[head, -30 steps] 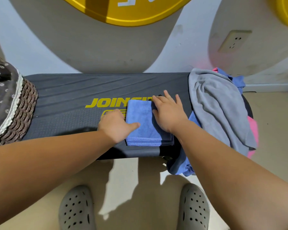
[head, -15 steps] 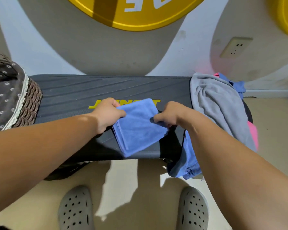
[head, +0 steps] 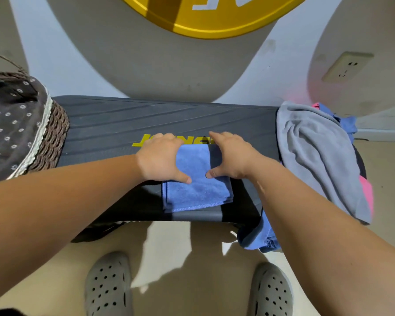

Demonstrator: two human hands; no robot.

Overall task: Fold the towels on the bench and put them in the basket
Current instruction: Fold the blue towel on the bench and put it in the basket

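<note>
In the head view the blue towel (head: 198, 190) lies folded small near the tabletop's (head: 114, 124) front edge, left hand (head: 160, 160) and right hand (head: 232, 156) both pressing flat on it and grasping nothing — one towel seemingly folded but not yet in the basket (head: 55, 137) at the left end, while the grey towel (head: 317, 156) and others heaped beneath it wait unfolded at the right end.

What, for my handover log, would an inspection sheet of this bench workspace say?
Surface: black bench, yellow lettering partly under the hands.
Job's things: folded blue towel flat near the front edge; grey towel heaped at the right end over a pink towel and a loose blue towel; basket at the left end.
Clutter: nothing seen.
Grippers: left hand and right hand rest on the folded blue towel, thumbs spread.
Cables: nothing seen.
Surroundings: wall socket, yellow disc, grey clogs on the floor.
</note>
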